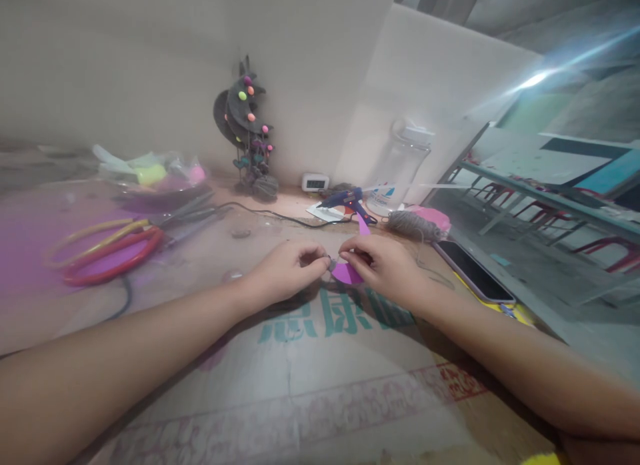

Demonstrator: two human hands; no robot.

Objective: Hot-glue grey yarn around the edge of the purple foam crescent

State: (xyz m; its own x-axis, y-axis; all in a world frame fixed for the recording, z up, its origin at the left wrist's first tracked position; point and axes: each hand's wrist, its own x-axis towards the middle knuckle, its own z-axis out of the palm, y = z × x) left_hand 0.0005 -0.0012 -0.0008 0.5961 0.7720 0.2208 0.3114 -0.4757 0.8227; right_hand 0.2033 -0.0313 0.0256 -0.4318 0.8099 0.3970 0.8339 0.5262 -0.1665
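Note:
My left hand [287,268] and my right hand [383,265] meet over the middle of the table, fingers pinched together. Between them is a small grey bit [332,263], likely yarn, held by my left fingertips. My right hand pinches a purple paper piece [346,273] whose point sticks up behind the fingers. A grey yarn strand runs from my right hand back to a grey yarn ball [414,225]. Both hands hover just above a cardboard sheet [320,378] with teal print.
A blue glue gun [349,201] with its black cord lies behind the hands. Coloured hoops [107,251] lie left, a phone [473,271] right, a clear jar [400,171] and small clock [315,182] by the wall, beside a dark ornament [249,131].

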